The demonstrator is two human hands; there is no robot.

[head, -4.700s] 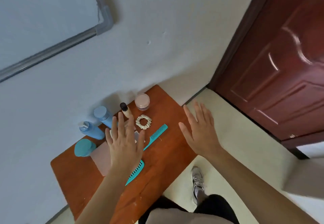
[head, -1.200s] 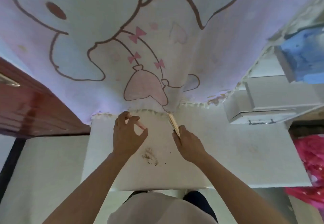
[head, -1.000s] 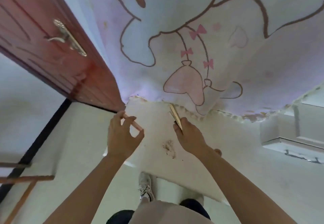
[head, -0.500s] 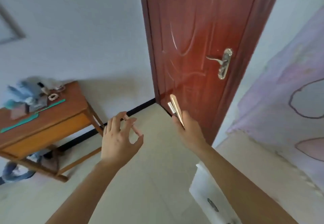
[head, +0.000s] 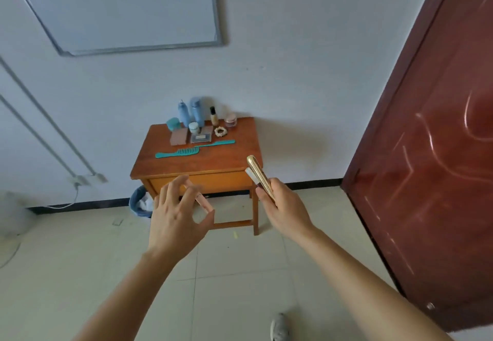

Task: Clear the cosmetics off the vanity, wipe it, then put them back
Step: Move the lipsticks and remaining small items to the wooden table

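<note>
The wooden vanity table [head: 213, 164] stands against the wall ahead of me, a step or two away. On it are two blue bottles [head: 190, 112], a teal jar [head: 173, 123], a small foundation bottle [head: 213, 116], a pink jar [head: 230, 121], a scrunchie [head: 221, 131], a pink palette [head: 178, 137] and two teal combs [head: 186, 151]. My left hand [head: 176, 218] pinches a thin pink stick [head: 204, 203]. My right hand [head: 282, 204] grips gold and white cosmetic tubes [head: 258, 176], held upright.
A dark red door [head: 426, 153] stands at the right. A blue bin [head: 140, 201] sits on the floor left of the table. A whiteboard [head: 120, 7] hangs on the wall above. My shoe [head: 278, 328] shows on the pale tile floor.
My view has swung from the bed with the cartoon sheet, past the door, round to the vanity. Both hands have kept their hold on the cosmetics throughout.
</note>
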